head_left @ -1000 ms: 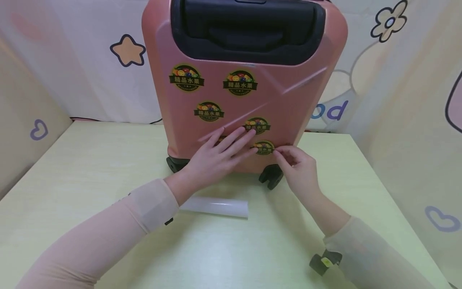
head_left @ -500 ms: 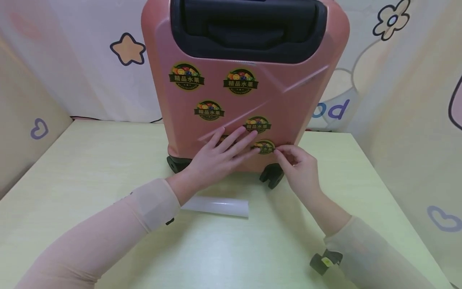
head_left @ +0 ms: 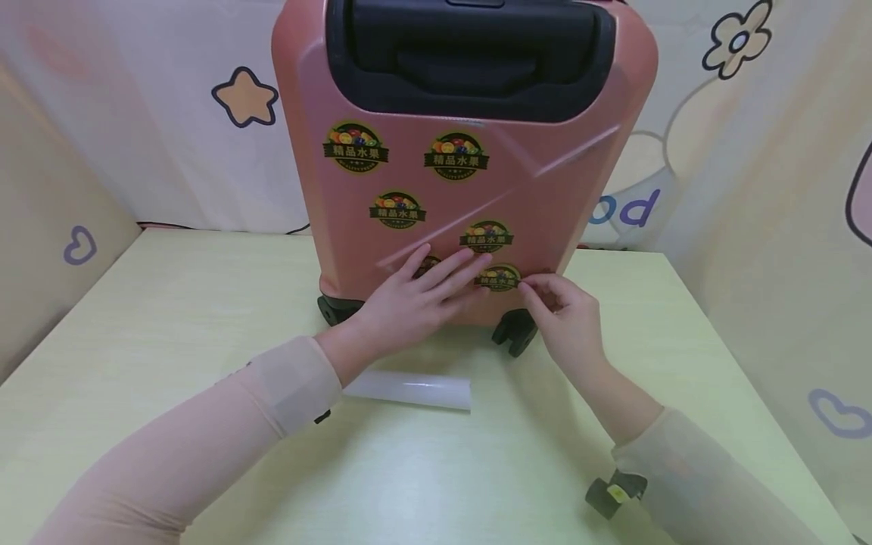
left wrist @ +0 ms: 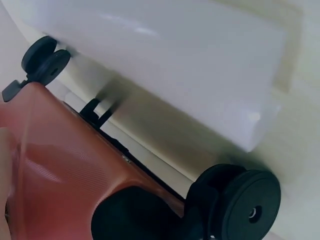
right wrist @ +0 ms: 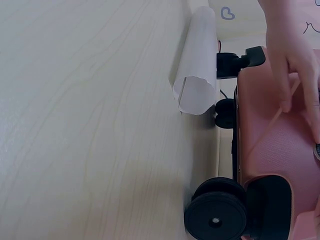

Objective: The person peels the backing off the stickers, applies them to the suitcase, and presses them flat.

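A pink suitcase (head_left: 545, 197) stands upright on the table, its face dotted with several round fruit stickers. My left hand (head_left: 415, 306) rests on the lower face with fingers spread, partly covering one sticker (head_left: 428, 265). Just above its fingertips is another sticker (head_left: 486, 236). At the lower right, my right hand (head_left: 568, 318) pinches the right edge of a sticker (head_left: 499, 278) between thumb and forefinger. In the right wrist view the left hand (right wrist: 295, 55) shows with fingers on the pink shell; the right fingers are mostly out of that frame.
A rolled white sheet (head_left: 415, 390) lies on the table (head_left: 409, 469) in front of the suitcase, beneath the left forearm. Black caster wheels (head_left: 515, 331) support the suitcase. Printed curtains (head_left: 163, 113) hang behind and at both sides.
My left fingers have slid down slightly, baring more of the stickers near them. The right hand keeps its pinch at the same sticker's edge.
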The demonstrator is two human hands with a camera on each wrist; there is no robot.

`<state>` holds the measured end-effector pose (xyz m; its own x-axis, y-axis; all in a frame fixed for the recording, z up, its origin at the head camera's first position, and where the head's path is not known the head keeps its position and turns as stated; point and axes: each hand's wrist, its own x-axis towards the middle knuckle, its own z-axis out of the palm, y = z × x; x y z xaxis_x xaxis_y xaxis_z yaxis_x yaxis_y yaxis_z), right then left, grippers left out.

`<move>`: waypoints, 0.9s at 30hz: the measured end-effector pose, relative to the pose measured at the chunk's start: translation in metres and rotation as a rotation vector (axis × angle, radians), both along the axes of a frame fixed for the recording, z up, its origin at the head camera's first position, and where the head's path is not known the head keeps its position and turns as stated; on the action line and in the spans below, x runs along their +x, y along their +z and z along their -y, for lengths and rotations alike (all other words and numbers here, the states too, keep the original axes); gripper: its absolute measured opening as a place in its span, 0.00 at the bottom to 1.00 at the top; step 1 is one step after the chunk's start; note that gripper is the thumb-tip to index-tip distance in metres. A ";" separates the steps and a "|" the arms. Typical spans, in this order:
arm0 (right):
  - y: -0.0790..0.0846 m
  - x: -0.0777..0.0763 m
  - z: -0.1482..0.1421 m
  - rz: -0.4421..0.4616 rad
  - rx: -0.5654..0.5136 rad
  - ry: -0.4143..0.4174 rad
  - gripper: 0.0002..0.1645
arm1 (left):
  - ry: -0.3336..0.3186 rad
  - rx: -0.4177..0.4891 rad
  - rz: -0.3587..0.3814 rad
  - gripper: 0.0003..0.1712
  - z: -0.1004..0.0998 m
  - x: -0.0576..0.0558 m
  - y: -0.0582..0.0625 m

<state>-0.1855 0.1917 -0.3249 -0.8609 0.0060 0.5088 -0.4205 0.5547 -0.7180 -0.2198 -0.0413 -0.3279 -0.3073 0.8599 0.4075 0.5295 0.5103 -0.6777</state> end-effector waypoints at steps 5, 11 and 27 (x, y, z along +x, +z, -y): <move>-0.001 0.000 -0.001 0.011 0.007 0.000 0.10 | -0.025 0.084 -0.039 0.31 -0.001 -0.002 0.009; 0.002 0.002 -0.001 0.004 -0.009 0.003 0.12 | -0.046 0.189 -0.067 0.31 -0.006 -0.003 0.021; 0.000 0.000 -0.001 0.001 0.005 0.002 0.08 | -0.008 0.045 -0.047 0.32 -0.005 -0.004 0.012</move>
<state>-0.1853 0.1923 -0.3248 -0.8615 0.0012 0.5078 -0.4210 0.5575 -0.7155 -0.2236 -0.0359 -0.3159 -0.2803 0.8425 0.4601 0.5015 0.5372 -0.6781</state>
